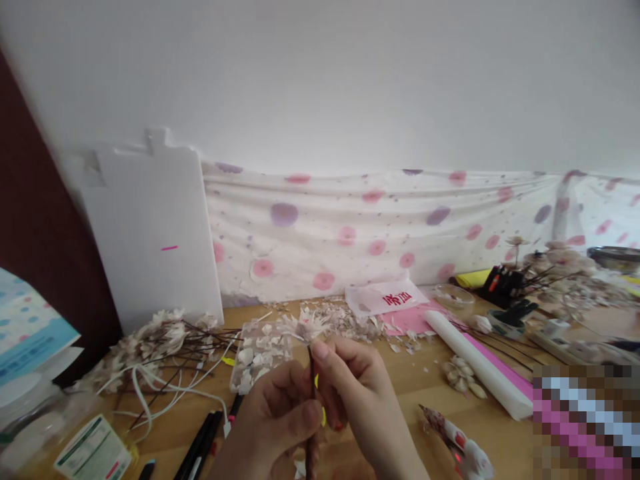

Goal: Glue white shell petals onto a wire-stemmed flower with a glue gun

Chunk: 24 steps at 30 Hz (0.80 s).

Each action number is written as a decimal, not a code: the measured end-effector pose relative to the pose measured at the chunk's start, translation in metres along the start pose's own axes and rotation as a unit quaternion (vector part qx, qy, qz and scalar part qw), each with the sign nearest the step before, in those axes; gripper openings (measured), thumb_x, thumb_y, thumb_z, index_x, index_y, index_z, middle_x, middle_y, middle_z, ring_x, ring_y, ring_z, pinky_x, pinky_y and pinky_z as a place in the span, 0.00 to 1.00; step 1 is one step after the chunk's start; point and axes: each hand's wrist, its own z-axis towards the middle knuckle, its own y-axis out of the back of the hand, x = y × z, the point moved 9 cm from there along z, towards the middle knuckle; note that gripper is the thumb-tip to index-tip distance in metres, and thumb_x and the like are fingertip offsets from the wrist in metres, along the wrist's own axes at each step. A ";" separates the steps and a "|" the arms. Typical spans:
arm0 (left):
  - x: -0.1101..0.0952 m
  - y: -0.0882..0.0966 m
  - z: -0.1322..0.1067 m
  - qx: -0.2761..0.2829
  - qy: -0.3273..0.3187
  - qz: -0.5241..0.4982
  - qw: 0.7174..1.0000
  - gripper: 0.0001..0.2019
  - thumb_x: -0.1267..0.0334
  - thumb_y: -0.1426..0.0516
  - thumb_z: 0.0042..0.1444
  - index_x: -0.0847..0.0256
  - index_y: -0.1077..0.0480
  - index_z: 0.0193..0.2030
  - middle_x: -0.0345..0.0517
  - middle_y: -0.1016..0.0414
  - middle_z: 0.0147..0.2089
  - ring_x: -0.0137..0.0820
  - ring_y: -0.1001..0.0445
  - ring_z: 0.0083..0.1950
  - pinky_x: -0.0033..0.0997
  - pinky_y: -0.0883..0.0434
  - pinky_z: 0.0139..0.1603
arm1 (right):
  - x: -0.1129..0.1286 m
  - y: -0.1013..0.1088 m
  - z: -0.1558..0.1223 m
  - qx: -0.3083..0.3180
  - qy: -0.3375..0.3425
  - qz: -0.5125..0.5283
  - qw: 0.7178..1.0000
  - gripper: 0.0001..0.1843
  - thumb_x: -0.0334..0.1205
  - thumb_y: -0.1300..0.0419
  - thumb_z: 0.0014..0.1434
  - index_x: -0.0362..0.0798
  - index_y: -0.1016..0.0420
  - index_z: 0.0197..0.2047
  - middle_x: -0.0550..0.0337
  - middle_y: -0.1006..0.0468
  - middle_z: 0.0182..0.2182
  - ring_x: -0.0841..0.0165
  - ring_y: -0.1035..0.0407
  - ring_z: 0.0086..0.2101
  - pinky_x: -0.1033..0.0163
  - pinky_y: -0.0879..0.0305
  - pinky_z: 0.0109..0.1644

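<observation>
At the lower centre of the frame, the left hand grips a dark stem while the right hand pinches near its top, just below a pale flower. Good handling here probably means a light pinch, the stem steadied from below and fingertips clear of the delicate-looking petals. The wooden worktop is littered with pale scraps; behind it, a spotted sheet hangs against a plain wall.

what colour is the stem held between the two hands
Dark brown; the stem shows best in the head view.
</observation>
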 end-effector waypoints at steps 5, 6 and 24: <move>-0.003 -0.008 0.001 0.021 -0.002 -0.019 1.000 0.16 0.53 0.26 0.41 0.60 0.25 0.27 0.34 0.32 0.20 0.20 0.38 0.20 0.16 0.37 0.20 | -0.001 0.001 0.002 -0.003 0.001 -0.005 1.000 0.29 0.62 0.39 0.60 0.48 0.35 0.20 0.72 0.42 0.10 0.81 0.51 0.12 0.73 0.56 0.15; -0.004 -0.010 0.001 0.022 -0.001 -0.021 1.000 0.16 0.54 0.26 0.41 0.60 0.25 0.27 0.34 0.32 0.20 0.20 0.38 0.20 0.16 0.37 0.19 | -0.002 0.001 0.002 -0.003 0.001 -0.003 1.000 0.29 0.62 0.38 0.59 0.48 0.36 0.20 0.72 0.42 0.10 0.81 0.51 0.11 0.73 0.57 0.15; -0.004 -0.008 0.001 0.022 -0.003 -0.026 0.999 0.15 0.56 0.26 0.41 0.61 0.24 0.26 0.34 0.31 0.22 0.19 0.35 0.20 0.16 0.38 0.20 | -0.002 0.000 0.003 -0.005 0.012 0.010 1.000 0.29 0.60 0.38 0.61 0.48 0.37 0.20 0.72 0.42 0.10 0.82 0.52 0.12 0.74 0.61 0.13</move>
